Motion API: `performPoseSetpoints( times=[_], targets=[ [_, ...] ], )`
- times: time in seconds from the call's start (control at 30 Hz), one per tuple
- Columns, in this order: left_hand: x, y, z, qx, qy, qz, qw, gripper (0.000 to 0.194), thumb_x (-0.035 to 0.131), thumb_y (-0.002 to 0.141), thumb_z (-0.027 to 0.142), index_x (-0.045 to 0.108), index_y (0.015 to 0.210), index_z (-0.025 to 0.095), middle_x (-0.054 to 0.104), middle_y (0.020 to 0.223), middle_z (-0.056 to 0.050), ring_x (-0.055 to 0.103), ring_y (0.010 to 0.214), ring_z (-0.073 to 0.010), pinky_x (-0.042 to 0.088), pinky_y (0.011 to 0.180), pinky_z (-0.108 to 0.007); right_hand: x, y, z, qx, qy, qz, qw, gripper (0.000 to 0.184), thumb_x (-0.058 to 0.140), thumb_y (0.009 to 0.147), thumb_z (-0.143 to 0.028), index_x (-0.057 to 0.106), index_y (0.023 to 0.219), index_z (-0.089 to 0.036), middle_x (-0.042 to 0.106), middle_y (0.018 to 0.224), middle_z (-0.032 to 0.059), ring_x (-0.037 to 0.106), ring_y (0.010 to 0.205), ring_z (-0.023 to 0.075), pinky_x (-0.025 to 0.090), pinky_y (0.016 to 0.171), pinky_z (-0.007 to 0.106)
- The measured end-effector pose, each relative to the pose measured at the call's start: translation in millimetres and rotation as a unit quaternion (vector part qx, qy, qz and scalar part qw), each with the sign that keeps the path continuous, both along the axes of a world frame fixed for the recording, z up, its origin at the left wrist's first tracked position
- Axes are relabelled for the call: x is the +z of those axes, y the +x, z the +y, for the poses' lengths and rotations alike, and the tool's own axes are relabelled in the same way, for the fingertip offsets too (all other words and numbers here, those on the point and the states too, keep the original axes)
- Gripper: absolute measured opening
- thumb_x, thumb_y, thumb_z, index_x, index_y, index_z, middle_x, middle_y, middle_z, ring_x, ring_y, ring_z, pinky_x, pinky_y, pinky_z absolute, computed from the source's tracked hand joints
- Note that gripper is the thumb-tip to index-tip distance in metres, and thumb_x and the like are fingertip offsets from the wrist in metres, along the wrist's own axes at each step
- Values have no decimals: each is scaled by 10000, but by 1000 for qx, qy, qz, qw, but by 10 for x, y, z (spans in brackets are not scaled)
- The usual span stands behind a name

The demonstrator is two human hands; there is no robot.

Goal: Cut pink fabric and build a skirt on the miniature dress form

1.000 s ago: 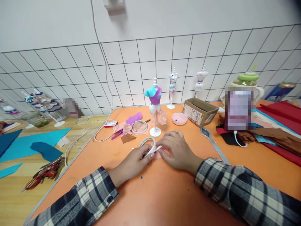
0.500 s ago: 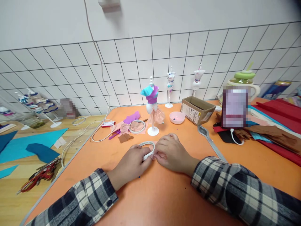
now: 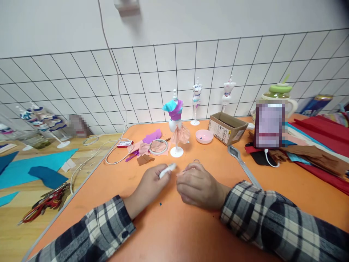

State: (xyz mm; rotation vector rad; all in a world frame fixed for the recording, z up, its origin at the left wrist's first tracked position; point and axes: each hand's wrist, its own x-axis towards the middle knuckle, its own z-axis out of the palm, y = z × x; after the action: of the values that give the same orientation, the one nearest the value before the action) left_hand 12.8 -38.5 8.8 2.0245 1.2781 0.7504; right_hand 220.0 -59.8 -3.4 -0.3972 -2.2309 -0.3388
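My left hand (image 3: 151, 183) is closed round a roll of white tape (image 3: 167, 171), now seen nearly edge-on. My right hand (image 3: 200, 185) is closed beside it, fingers curled, with a small pale pink scrap (image 3: 180, 174) showing at the fingertips. A thin ring-shaped loop (image 3: 196, 161) pokes out above its knuckles; what it belongs to is hidden. The hands are apart. Beyond them stands a small white dress form (image 3: 174, 125) wearing a turquoise and purple top and a gathered peach skirt (image 3: 180, 134).
Fabric scraps (image 3: 152, 136), another tape roll (image 3: 158, 146) and a pink bowl (image 3: 204, 136) lie around the dress form. A cardboard box (image 3: 227, 128), a phone (image 3: 269, 125) and folded fabrics (image 3: 313, 153) are on the right. Red-handled pliers (image 3: 45, 203) lie left.
My hands have moved apart; the right has let go of the tape roll's edge. The roll has tipped from face-up to nearly edge-on in my left hand.
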Motion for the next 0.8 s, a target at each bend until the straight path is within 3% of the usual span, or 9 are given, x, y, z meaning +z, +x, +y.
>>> performPoseSetpoints(
  times=[0.07, 0.17, 0.3, 0.47, 0.63, 0.73, 0.8],
  targets=[
    [54, -123, 85, 48, 31, 16, 998, 321, 399, 925, 437, 498, 747, 189, 498, 686, 17, 470, 645, -152, 370, 593, -256, 32, 4, -50, 23, -23, -16, 999, 91, 539, 910, -137, 615, 921, -185, 718, 924, 2, 591, 829, 128, 439, 867, 333],
    [150, -293, 151, 4, 48, 124, 991, 361, 358, 964, 487, 567, 912, 198, 621, 851, -32, 564, 792, -205, 425, 713, -303, 55, 63, -48, -24, -114, -4, 993, 177, 509, 949, -206, 627, 1080, -195, 704, 1070, 50, 605, 962, 167, 456, 898, 347],
    [163, -351, 174, -29, 82, 245, 966, 395, 327, 987, 465, 607, 960, 188, 653, 883, -67, 596, 822, -230, 432, 746, -337, 4, 179, 63, -110, -207, 18, 972, 379, 472, 963, -262, 531, 1330, -187, 575, 1324, 127, 528, 1182, 226, 446, 986, 417],
    [64, -333, 242, -28, 124, 318, 940, 364, 344, 992, 412, 617, 927, 180, 654, 899, -86, 603, 833, -243, 435, 728, -353, -49, 210, 104, -156, -203, -23, 966, 451, 489, 953, -277, 486, 1404, -250, 440, 1463, 126, 497, 1204, 251, 451, 974, 444],
    [151, -321, 176, 16, 285, 322, 903, 288, 410, 977, 374, 602, 977, 159, 627, 1038, -122, 562, 976, -267, 417, 845, -396, 6, 203, 96, -200, -167, -71, 963, 511, 494, 944, -280, 425, 1449, -252, 367, 1530, 121, 439, 1296, 286, 410, 1005, 479],
    [203, -269, 62, -89, 275, 309, 906, 330, 356, 993, 310, 620, 850, 174, 630, 862, -75, 560, 817, -208, 414, 725, -332, 27, 343, 169, -241, -163, -58, 955, 596, 517, 930, -321, 345, 1493, -228, 396, 1510, 143, 434, 1314, 311, 393, 1020, 508],
    [189, -231, 4, -149, 259, 309, 903, 347, 363, 990, 318, 642, 838, 179, 622, 794, -60, 551, 762, -196, 402, 681, -321, 14, 542, 240, -262, -191, -9, 946, 618, 516, 933, -375, 317, 1503, -241, 519, 1397, 143, 532, 1210, 293, 435, 976, 485]
  ],
)
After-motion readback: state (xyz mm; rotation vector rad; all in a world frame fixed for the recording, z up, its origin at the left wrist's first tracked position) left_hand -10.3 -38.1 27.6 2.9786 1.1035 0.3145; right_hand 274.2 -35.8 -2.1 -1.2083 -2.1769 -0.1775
